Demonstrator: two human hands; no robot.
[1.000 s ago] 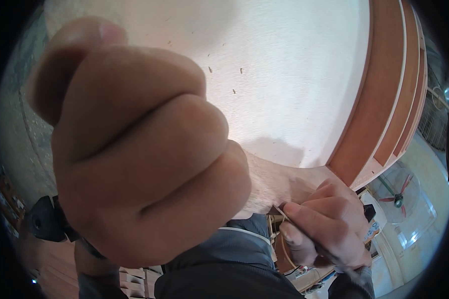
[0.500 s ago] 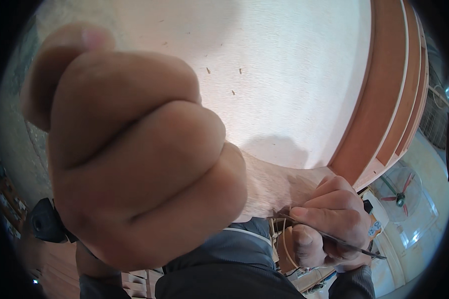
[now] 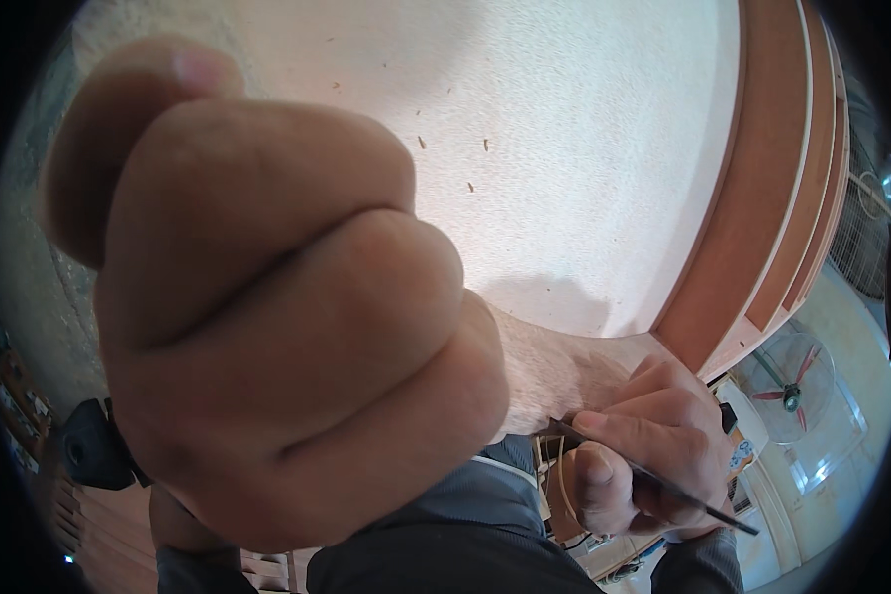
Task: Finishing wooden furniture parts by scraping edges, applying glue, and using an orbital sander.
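Note:
My left hand [image 3: 277, 287] is raised very close to the camera and fills the left half of the view. Its fingers are curled into a fist with the thumb at the top, and whatever they hold, if anything, is hidden. Lower right, my right hand [image 3: 663, 436] pinches a thin dark rod [image 3: 698, 505] between thumb and fingers. The rod slants from the fingertips down to the right. Beyond both hands spreads a pale wooden panel [image 3: 604, 178] with several small brown flecks on it. A light brownish surface [image 3: 554, 366] beside the right fingers is unclear.
Reddish-brown boards [image 3: 733, 168] form a raised edge along the panel's right side. A fan with red blades [image 3: 792, 396] stands farther right, with another caged fan [image 3: 861, 218] above it. A black box-shaped device [image 3: 94, 445] sits by my left wrist.
My left fist has shifted slightly right and down. In my right hand the rod has tilted, its outer end now lower. The panel's flecks appear slightly farther right.

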